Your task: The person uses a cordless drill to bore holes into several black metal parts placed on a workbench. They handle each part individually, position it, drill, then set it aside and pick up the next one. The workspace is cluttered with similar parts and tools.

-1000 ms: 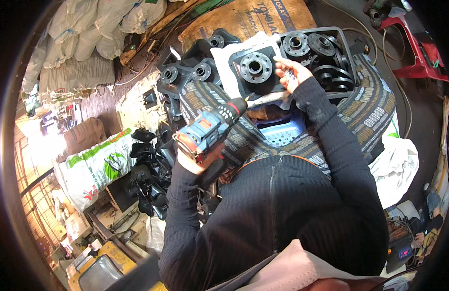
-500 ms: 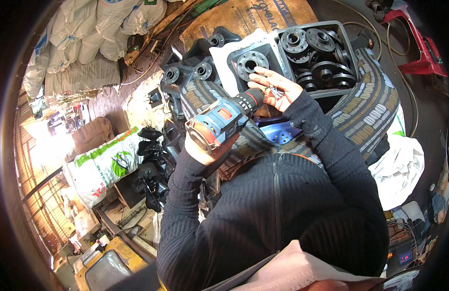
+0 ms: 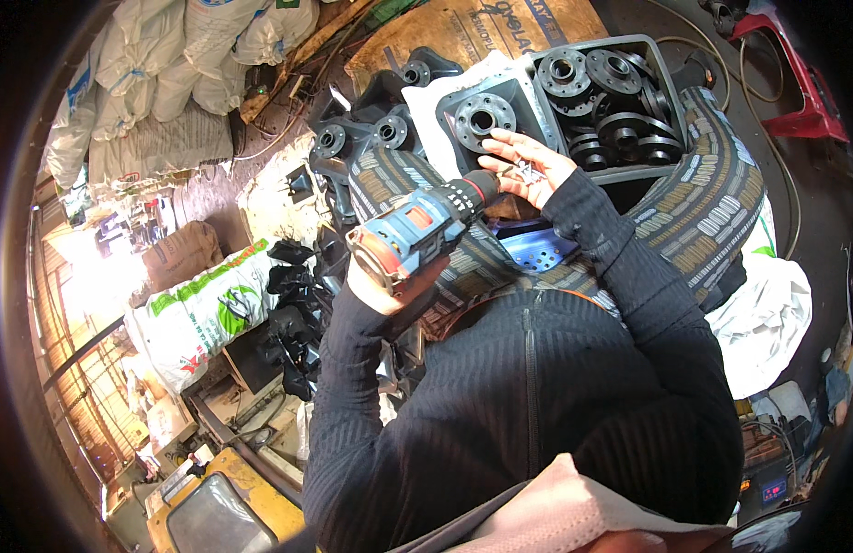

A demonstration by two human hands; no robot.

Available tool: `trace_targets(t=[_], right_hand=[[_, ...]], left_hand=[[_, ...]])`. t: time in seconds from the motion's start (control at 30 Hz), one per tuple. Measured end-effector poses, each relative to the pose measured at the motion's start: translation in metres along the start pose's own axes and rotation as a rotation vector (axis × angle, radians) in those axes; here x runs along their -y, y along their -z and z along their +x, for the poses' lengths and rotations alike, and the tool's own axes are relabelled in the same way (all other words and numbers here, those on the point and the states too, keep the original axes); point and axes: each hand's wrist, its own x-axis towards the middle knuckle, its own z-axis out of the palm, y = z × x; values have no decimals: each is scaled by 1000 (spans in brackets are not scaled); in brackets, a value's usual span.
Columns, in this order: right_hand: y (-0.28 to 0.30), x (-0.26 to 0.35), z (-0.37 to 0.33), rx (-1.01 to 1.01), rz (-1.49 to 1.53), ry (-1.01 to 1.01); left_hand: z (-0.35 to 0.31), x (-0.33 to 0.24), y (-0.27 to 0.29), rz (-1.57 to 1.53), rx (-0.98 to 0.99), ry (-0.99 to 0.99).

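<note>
My left hand (image 3: 375,291) is wrapped round the handle of a blue and red cordless drill (image 3: 410,232). The drill's black chuck points up and right, its tip close to the fingers of my right hand (image 3: 543,177). That hand is turned palm up with loosely curled fingers, and several small silver screws (image 3: 528,172) rest in it. Just beyond my fingertips, a black round flange (image 3: 502,105) with a centre hole and a ring of small holes sits on a grey square part. What the chuck tip touches is hard to make out.
A grey bin (image 3: 668,83) at the far right holds several black flanged parts. More black flanged parts (image 3: 390,132) lie left of the square part. Below my right wrist is a blue perforated piece (image 3: 535,255). A red plastic stool (image 3: 795,101) stands at the far right.
The drill has shifted slightly left, and its chuck sits a little farther from my right palm. My right palm shows more openly, with the screws in plainer sight.
</note>
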Motion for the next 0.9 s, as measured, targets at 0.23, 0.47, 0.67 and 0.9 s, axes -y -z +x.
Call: trace_targets(t=[0.23,0.47,0.67,0.9], right_hand=[[22,-7,10,132,164,-89],[14,-10,9,191,143,-14],[13,-19,10,140,309,-43],[10,-27,12,88,379,-50]], left_hand=[[-5,7,1,-276,-72,160],[0,9,1,-31,-51,-29],[1,12,-3,27,-37,-9],[3,14,-5,19,28,42]])
